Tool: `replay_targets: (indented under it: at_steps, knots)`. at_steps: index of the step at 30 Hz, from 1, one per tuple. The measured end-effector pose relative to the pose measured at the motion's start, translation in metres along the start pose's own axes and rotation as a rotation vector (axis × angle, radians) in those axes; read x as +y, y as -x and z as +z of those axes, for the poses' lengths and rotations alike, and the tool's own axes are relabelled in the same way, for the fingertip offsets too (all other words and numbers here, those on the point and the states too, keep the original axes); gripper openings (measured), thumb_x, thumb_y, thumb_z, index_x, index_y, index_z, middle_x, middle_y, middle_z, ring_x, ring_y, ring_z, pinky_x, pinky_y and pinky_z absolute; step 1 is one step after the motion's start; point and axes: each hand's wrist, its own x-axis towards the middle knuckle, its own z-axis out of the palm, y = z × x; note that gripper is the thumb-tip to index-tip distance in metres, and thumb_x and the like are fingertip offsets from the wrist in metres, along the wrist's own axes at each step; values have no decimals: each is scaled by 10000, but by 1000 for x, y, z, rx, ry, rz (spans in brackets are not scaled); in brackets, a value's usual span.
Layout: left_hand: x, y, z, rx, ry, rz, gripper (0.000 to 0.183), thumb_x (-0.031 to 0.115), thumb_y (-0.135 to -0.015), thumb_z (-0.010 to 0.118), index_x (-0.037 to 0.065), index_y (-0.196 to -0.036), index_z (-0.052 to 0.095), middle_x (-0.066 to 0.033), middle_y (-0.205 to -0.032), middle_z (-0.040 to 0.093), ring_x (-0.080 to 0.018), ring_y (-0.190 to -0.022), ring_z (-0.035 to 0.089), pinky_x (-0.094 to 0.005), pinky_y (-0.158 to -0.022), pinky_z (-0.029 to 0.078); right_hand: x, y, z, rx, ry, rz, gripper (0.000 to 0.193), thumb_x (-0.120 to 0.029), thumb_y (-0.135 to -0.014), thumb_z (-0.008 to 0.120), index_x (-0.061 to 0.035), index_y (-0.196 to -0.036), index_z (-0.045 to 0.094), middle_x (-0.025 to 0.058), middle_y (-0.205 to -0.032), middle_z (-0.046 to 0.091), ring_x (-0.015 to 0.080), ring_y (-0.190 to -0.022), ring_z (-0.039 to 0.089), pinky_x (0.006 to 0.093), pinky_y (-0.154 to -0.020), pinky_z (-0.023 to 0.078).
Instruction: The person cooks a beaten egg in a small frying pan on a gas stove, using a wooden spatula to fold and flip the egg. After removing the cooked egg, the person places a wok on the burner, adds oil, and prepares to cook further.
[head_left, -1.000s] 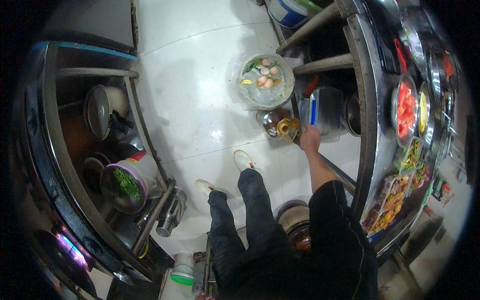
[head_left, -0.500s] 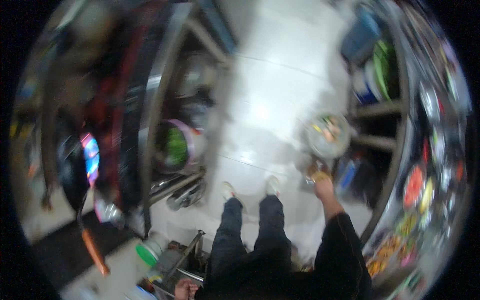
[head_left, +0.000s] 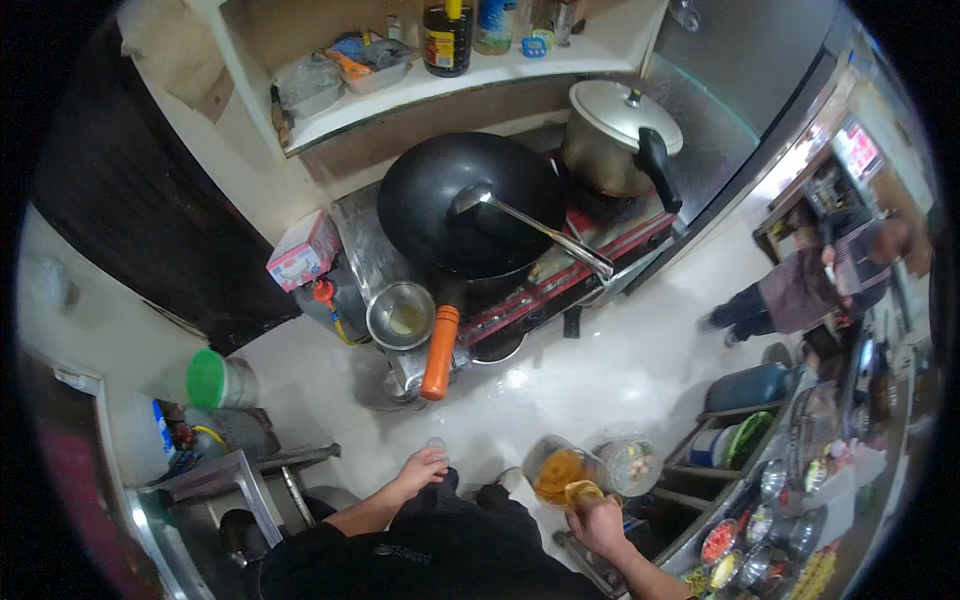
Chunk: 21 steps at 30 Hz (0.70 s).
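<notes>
My right hand [head_left: 597,523], low and right of my body, is closed on a yellowish see-through item [head_left: 583,490], whose kind I cannot make out. Just beyond it stands a clear container [head_left: 561,470] with orange-yellow contents. A lidded round tub [head_left: 628,467] is beside that container. In front of my body my left hand [head_left: 423,467] has its fingers curled, and nothing shows in them. Ahead, a black wok [head_left: 440,190] with an orange handle [head_left: 440,352] sits on the stove, a metal ladle [head_left: 535,222] lying in it. A small metal bowl [head_left: 400,316] is near the handle.
A pressure cooker [head_left: 615,140] stands right of the wok, below a shelf [head_left: 480,80] with bottles. On the right, a rack [head_left: 690,470] and a counter with bowls of cut food [head_left: 720,541] run along the aisle. Another person [head_left: 805,285] is farther off. A green-lidded bucket [head_left: 215,380] stands left.
My view has turned left, bringing the stove and wok to the front. The left hand has risen from the lower edge to before my body. My right hand still holds the yellowish item.
</notes>
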Motion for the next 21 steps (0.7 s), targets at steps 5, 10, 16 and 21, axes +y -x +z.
replay_targets:
  at_steps: [5, 10, 16, 21]
  knots:
    - [19, -24, 13, -83, 119, 84, 550, 285, -958, 605, 47, -1407, 395, -86, -1187, 604, -199, -1050, 603, -380, -891, 509, -134, -31, -76, -7, -113, -128, 230, -220, -796, 709, -29, -696, 628, 155, -649, 595, 347, -645, 594, 454, -638, 448]
    - [34, 6, -29, -155, 631, 170, 521, 422, -1022, 428, 83, -1417, 406, -98, -1228, 590, -206, -1111, 577, -382, -1001, 441, -227, -77, -101, -97, -244, -307, 251, -140, -843, 696, -18, -683, 546, 118, -592, 520, 303, -576, 520, 404, -556, 393]
    - [38, 84, -99, -88, 866, 318, 460, 413, -1037, 372, 74, -1320, 503, -98, -1290, 584, -256, -1146, 582, -411, -1006, 446, -309, -143, -105, -219, -463, -282, 206, -147, -895, 642, -6, -764, 570, 136, -635, 541, 292, -579, 522, 394, -556, 407]
    - [76, 171, -136, 245, 747, 350, 409, 350, -994, 494, 54, -1270, 550, -88, -1231, 617, -227, -1121, 597, -392, -924, 493, -338, -186, -108, -105, -494, -456, 163, -142, -892, 645, -6, -816, 596, 124, -669, 547, 285, -608, 529, 380, -589, 402]
